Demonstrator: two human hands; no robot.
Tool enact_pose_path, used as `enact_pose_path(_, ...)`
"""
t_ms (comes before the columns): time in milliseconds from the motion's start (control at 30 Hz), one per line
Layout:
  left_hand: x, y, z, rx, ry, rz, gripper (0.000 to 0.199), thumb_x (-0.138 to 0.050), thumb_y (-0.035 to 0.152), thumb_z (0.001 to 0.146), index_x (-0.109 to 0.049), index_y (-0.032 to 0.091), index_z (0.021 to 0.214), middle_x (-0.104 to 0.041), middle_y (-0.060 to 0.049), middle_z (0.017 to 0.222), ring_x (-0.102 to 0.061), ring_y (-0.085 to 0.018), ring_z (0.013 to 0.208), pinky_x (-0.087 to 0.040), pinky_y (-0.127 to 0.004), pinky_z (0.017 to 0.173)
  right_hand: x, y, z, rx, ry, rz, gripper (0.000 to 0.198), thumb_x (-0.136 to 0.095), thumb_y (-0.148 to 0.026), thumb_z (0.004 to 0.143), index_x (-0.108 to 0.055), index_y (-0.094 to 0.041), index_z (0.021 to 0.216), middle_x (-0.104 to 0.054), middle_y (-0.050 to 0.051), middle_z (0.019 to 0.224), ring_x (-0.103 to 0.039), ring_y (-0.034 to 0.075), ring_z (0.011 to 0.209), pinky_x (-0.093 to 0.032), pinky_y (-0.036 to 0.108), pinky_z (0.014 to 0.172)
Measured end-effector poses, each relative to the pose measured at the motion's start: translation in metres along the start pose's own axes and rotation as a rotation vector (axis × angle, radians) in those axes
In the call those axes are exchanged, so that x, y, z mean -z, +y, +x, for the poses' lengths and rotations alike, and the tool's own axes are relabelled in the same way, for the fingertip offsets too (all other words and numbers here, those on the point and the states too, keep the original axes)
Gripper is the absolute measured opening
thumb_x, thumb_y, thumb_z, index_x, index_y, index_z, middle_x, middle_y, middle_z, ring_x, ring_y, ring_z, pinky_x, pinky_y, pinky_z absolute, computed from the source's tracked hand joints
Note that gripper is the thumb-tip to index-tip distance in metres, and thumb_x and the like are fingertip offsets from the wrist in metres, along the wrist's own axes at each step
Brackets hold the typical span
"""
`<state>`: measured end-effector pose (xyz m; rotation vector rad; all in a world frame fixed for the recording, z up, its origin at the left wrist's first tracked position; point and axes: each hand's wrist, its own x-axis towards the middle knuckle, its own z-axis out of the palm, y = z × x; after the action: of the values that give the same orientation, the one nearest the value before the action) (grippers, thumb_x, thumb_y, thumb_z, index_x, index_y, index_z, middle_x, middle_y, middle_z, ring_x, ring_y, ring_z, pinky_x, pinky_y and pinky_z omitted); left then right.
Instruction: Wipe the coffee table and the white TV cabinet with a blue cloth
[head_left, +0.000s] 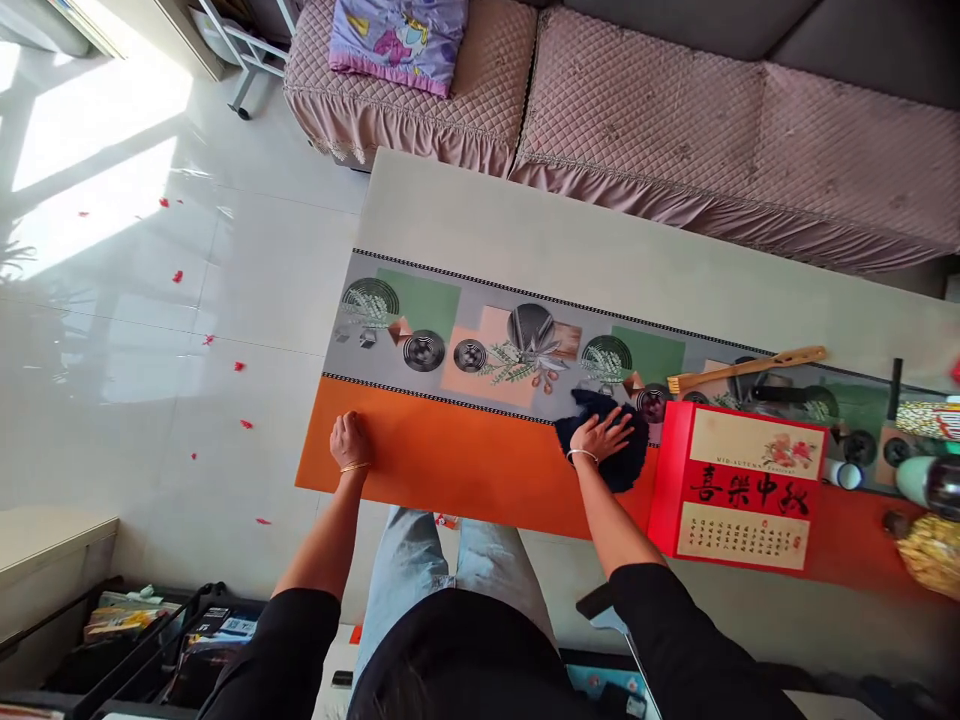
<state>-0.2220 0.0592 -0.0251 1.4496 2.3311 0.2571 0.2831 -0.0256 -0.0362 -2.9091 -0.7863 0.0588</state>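
Observation:
My right hand (600, 436) lies with its fingers spread on a dark navy cloth (626, 462), pressing it to the table (465, 450). The cloth is bunched across the orange strip and the patterned grey runner (487, 350). Just right of it stands a red gift box (667, 480) with cream panels and dark lettering. My left hand (349, 441) is closed in a fist on the orange strip near the table's left end. Nothing shows in that fist, though its inside is hidden.
A wooden back scratcher (750, 370) lies behind the box. Farther right are a white cup (844, 474), a jar (930, 484) and a bag of yellow snacks (930, 555). A pink quilted sofa (675, 130) runs along the far side. Red scraps (178, 277) dot the floor at left.

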Motion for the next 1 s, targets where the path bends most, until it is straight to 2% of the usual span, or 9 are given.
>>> enact_pose_path(67, -0.006, -0.006, 0.000, -0.022, 0.019, 0.005, 0.026, -0.039, 0.028, 0.102, -0.063, 0.018, 0.102, -0.067, -0.014, 0.105, -0.061, -0.026, 0.101, -0.043, -0.038, 0.091, -0.008, -0.040, 0.008, 0.033, -0.011, -0.001, 0.069, -0.023, -0.042, 0.103, -0.030, -0.009, 0.164, -0.026, 0.022, 0.171, -0.021, 0.039, 0.159, -0.022, 0.067, 0.125)
enact_pose_path(133, -0.011, -0.011, -0.001, -0.027, 0.038, 0.006, 0.028, -0.037, 0.029, 0.103, -0.063, 0.019, 0.102, -0.066, -0.013, 0.103, -0.060, -0.026, 0.099, -0.043, -0.039, 0.092, -0.014, -0.083, -0.005, 0.184, -0.066, -0.005, 0.068, -0.023, -0.042, 0.104, -0.036, -0.005, 0.160, -0.022, 0.021, 0.172, -0.016, 0.040, 0.160, -0.019, 0.065, 0.127)
enact_pose_path(333, -0.021, -0.018, -0.002, -0.021, 0.060, 0.001, 0.029, -0.035, 0.033, 0.104, -0.061, 0.021, 0.100, -0.064, -0.010, 0.096, -0.060, -0.026, 0.094, -0.044, -0.039, 0.091, -0.024, -0.222, -0.094, 0.599, -0.260, 0.058, 0.067, -0.028, -0.043, 0.106, -0.034, -0.003, 0.159, -0.013, 0.023, 0.174, -0.005, 0.041, 0.162, -0.016, 0.068, 0.125)
enact_pose_path(500, -0.023, -0.023, -0.004, -0.031, 0.053, 0.003, 0.034, -0.033, 0.037, 0.105, -0.062, 0.020, 0.102, -0.065, -0.012, 0.096, -0.061, -0.027, 0.096, -0.045, -0.040, 0.091, -0.031, -0.336, -0.163, 0.794, -0.417, 0.204, 0.066, -0.033, -0.041, 0.107, -0.029, -0.004, 0.161, -0.007, 0.020, 0.175, 0.006, 0.039, 0.162, -0.008, 0.065, 0.128)
enact_pose_path(667, -0.024, -0.027, -0.003, -0.036, 0.054, 0.010, 0.032, -0.035, 0.036, 0.104, -0.063, 0.019, 0.103, -0.065, -0.013, 0.098, -0.062, -0.028, 0.095, -0.046, -0.041, 0.090, -0.036, -0.418, -0.210, 1.000, -0.556, 0.339, 0.066, -0.036, -0.037, 0.107, -0.022, -0.005, 0.164, -0.006, 0.016, 0.176, 0.007, 0.035, 0.163, -0.002, 0.061, 0.130)
enact_pose_path(767, -0.025, -0.028, -0.002, -0.040, 0.061, 0.011, 0.031, -0.036, 0.037, 0.103, -0.062, 0.020, 0.102, -0.065, -0.013, 0.098, -0.063, -0.028, 0.097, -0.046, -0.042, 0.091, -0.032, -0.424, -0.214, 1.082, -0.584, 0.312, 0.062, -0.035, -0.035, 0.108, -0.026, -0.009, 0.163, -0.005, 0.012, 0.177, 0.005, 0.035, 0.163, -0.001, 0.059, 0.130)
enact_pose_path(833, -0.025, -0.027, 0.000, -0.044, 0.067, 0.008, 0.030, -0.036, 0.038, 0.103, -0.061, 0.021, 0.102, -0.064, -0.013, 0.099, -0.063, -0.029, 0.098, -0.047, -0.042, 0.091, -0.024, -0.402, -0.208, 1.135, -0.609, 0.273, 0.060, -0.034, -0.034, 0.108, -0.028, -0.014, 0.164, -0.005, 0.007, 0.178, 0.004, 0.032, 0.163, -0.003, 0.056, 0.131)
enact_pose_path(900, -0.022, -0.025, 0.001, -0.046, 0.073, 0.002, 0.029, -0.036, 0.038, 0.103, -0.059, 0.021, 0.101, -0.064, -0.012, 0.099, -0.063, -0.028, 0.098, -0.047, -0.041, 0.090, -0.014, -0.358, -0.197, 1.139, -0.635, 0.231, 0.060, -0.033, -0.034, 0.108, -0.024, -0.020, 0.166, -0.006, 0.002, 0.178, -0.002, 0.029, 0.164, -0.011, 0.052, 0.131)
enact_pose_path(1000, -0.015, -0.019, 0.003, -0.039, 0.090, -0.007, 0.024, -0.037, 0.036, 0.101, -0.057, 0.023, 0.097, -0.062, -0.011, 0.095, -0.062, -0.028, 0.093, -0.047, -0.040, 0.085, 0.001, -0.257, -0.173, 1.002, -0.633, 0.165, 0.061, -0.032, -0.038, 0.107, -0.020, -0.030, 0.167, -0.012, -0.002, 0.177, -0.020, 0.030, 0.160, -0.028, 0.050, 0.125)
